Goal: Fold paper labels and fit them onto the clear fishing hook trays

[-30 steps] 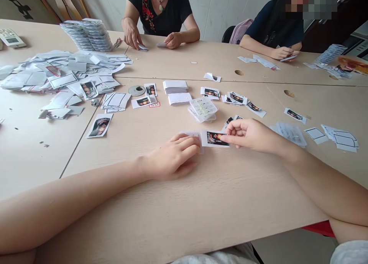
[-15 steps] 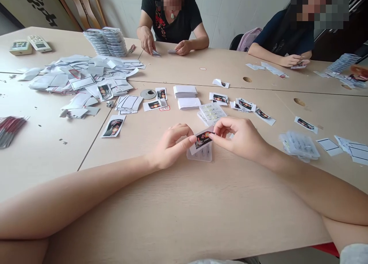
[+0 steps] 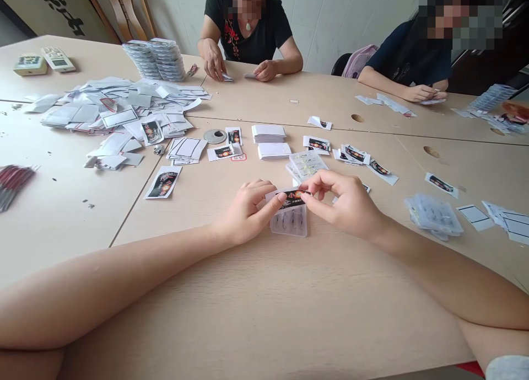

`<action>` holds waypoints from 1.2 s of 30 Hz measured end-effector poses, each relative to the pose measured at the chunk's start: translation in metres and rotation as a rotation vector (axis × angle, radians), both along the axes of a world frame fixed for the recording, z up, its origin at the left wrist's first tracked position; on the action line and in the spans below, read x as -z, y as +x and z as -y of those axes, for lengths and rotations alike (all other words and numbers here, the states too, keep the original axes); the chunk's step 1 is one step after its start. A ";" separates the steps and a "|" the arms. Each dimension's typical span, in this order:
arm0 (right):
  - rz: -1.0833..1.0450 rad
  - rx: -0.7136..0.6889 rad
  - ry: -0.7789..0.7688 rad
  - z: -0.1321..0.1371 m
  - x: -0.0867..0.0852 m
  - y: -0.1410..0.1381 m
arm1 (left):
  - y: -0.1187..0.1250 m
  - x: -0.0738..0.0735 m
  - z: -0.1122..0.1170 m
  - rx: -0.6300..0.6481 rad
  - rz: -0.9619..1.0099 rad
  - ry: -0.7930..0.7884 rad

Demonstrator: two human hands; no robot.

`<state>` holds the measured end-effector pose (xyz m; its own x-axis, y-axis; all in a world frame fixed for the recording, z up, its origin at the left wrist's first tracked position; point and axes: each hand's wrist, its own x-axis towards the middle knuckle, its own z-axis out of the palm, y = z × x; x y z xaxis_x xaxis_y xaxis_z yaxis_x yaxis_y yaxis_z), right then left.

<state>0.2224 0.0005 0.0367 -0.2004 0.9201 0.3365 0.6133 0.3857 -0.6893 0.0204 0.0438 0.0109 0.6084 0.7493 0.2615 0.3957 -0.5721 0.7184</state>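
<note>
Between my two hands is a black printed sticker (image 3: 294,198) on white backing. My left hand (image 3: 253,210) pinches its left end between thumb and fingers. At the right end, the thumb and forefinger of my right hand (image 3: 345,201) grip it. Below the sticker lies a clear plastic box (image 3: 289,223) with small dark items in compartments; its upper part is covered by the sticker. Just beyond my right hand, more clear boxes (image 3: 308,165) are stacked, partly hidden by that hand.
Stacked white cards (image 3: 269,134) and loose stickers (image 3: 318,144) lie beyond my hands. A large heap of white slips (image 3: 119,107) spreads at left. More clear boxes (image 3: 433,213) sit at right. Two people (image 3: 250,38) work across the table (image 3: 264,308).
The sticker has turned from a slant to nearly level, now lined up over the box's upper part. Both hands keep hold of its ends. The whole view has shifted slightly.
</note>
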 end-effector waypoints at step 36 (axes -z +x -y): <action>0.263 -0.353 0.365 0.017 0.001 -0.001 | -0.006 -0.001 -0.001 0.114 0.131 0.226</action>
<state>0.2212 -0.0163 0.0360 -0.5945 0.6156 0.5174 0.5369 0.7828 -0.3145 0.0144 0.0446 0.0123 0.6350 0.5919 0.4963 0.2321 -0.7590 0.6083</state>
